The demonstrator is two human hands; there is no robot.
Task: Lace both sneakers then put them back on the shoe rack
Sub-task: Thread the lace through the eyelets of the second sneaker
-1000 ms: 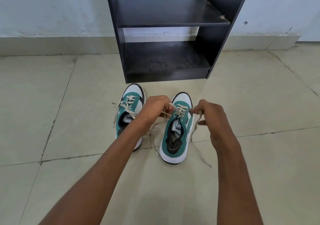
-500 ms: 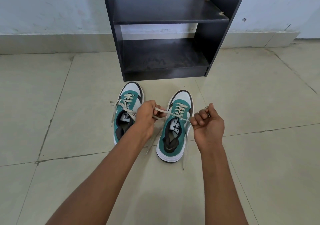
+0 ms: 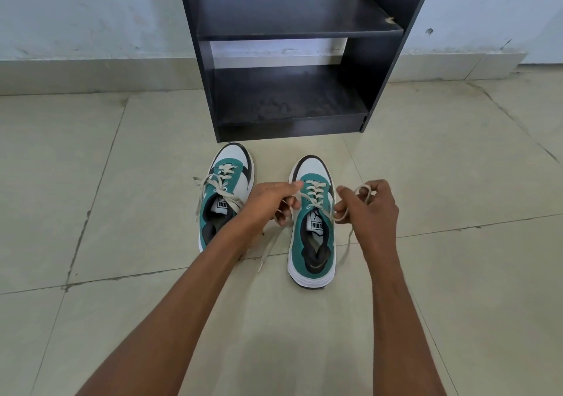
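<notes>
Working the right sneaker, standing just before the rack, beside the left sneaker. Pinching limp lace ends, left hand and right hand apart. Probably soft, slippery; gripping near the eyelets.

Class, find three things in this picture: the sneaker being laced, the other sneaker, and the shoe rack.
Sneaker being laced (image 3: 313, 182): head view, on its crossed laces.
Other sneaker (image 3: 233, 156): head view, on its white toe.
Shoe rack (image 3: 292, 11): head view, on the bare upper shelf.
</notes>
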